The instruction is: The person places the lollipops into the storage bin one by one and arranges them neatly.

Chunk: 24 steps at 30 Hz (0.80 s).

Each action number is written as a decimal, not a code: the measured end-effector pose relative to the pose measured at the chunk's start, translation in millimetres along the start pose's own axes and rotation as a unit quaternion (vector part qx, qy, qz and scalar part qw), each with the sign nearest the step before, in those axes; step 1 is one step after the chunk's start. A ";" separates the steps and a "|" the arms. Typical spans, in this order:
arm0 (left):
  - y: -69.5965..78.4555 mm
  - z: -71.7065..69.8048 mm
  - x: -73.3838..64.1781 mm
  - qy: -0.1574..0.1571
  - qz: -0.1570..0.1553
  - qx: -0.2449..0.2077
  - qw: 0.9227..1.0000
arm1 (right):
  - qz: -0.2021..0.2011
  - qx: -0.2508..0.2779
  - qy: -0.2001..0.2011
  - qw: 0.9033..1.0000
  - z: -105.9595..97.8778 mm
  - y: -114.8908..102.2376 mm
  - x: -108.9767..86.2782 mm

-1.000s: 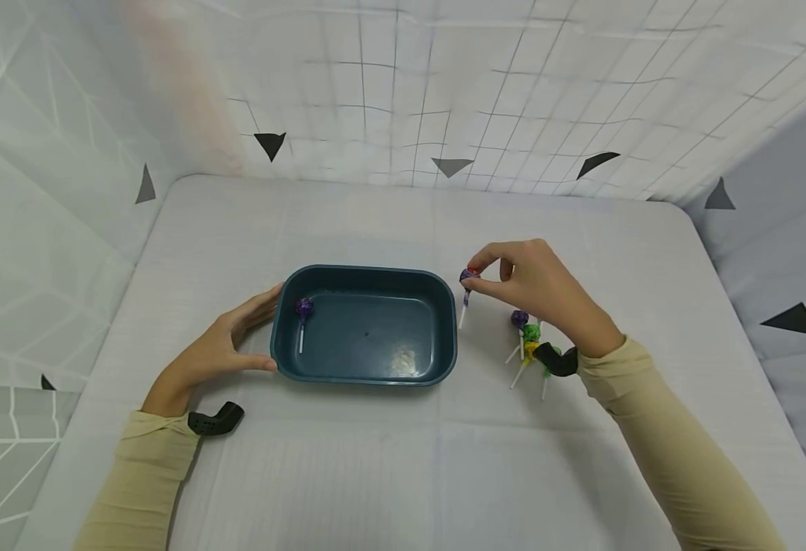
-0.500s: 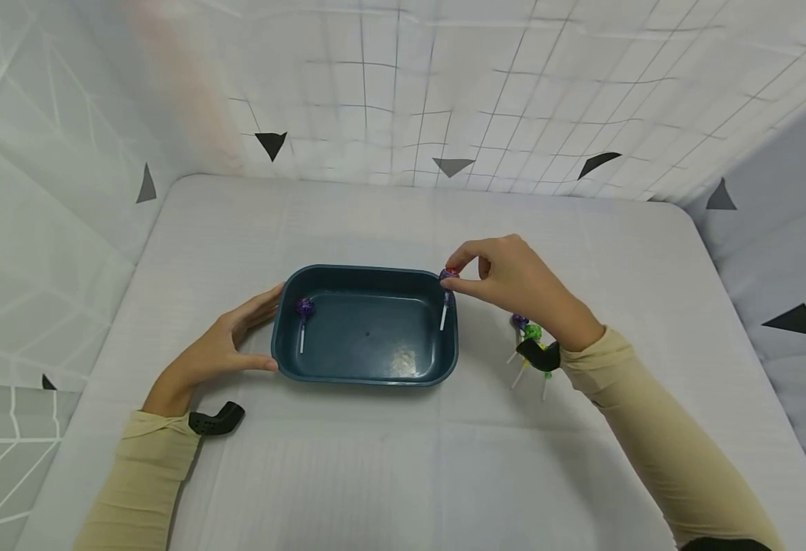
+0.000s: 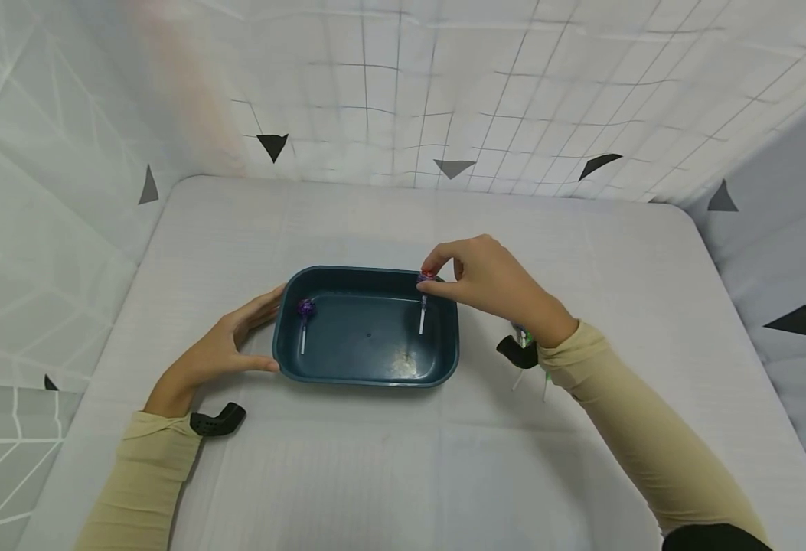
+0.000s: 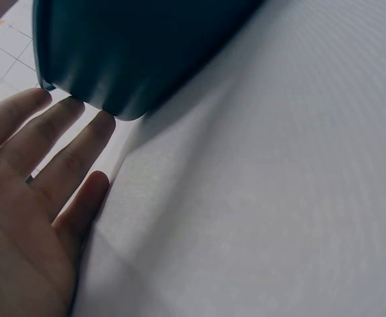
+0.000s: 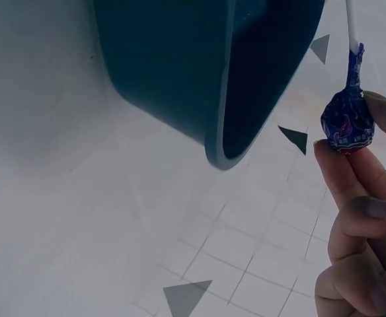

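A dark teal plastic basin [image 3: 368, 382] sits on the white-covered table, with one purple-wrapped lollipop [image 3: 305, 308] lying inside near its left end. My left hand [image 3: 220, 348] rests at the basin's left end, its fairly straight fingertips touching the outer wall in the left wrist view. Over the basin's far right corner, my right hand [image 3: 492, 282] pinches a blue-purple lollipop [image 5: 347, 123] by its wrapped head between thumb and fingers. Its white stick points down toward the basin floor in the head view.
Right of the basin lie several lollipops [image 3: 522, 335] with green wrapping showing, mostly hidden beneath the right wrist and its black wrist device [image 3: 517, 353]. A patterned white curtain [image 3: 403, 92] stands behind the table's far edge.
My right hand has moved left with the lollipop, from beside the basin to over its right end. The left hand and basin have stayed in place.
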<state>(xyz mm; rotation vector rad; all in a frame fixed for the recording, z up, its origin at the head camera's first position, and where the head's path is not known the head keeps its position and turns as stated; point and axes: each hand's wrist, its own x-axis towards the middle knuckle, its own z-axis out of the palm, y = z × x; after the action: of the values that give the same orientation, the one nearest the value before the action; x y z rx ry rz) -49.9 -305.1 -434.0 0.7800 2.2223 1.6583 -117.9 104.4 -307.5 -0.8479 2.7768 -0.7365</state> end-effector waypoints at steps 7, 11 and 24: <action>2.0 0.1 0.4 0.001 0.000 -0.001 1.000 | -0.008 0.000 -0.009 1.000 7.4 -5.5 9.7; 2.0 0.2 0.8 0.002 0.001 -0.002 1.000 | -0.017 -0.003 -0.011 1.000 9.3 -8.3 13.6; -0.8 0.4 -0.2 0.002 0.007 0.002 1.000 | -0.043 0.000 -0.018 0.999 17.4 -19.9 25.6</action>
<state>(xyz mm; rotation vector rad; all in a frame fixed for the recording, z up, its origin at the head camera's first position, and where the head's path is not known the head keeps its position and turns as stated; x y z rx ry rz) -49.7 -305.1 -434.9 0.7952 2.2285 1.6639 -124.7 68.7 -312.6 -0.9770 2.7238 -0.7288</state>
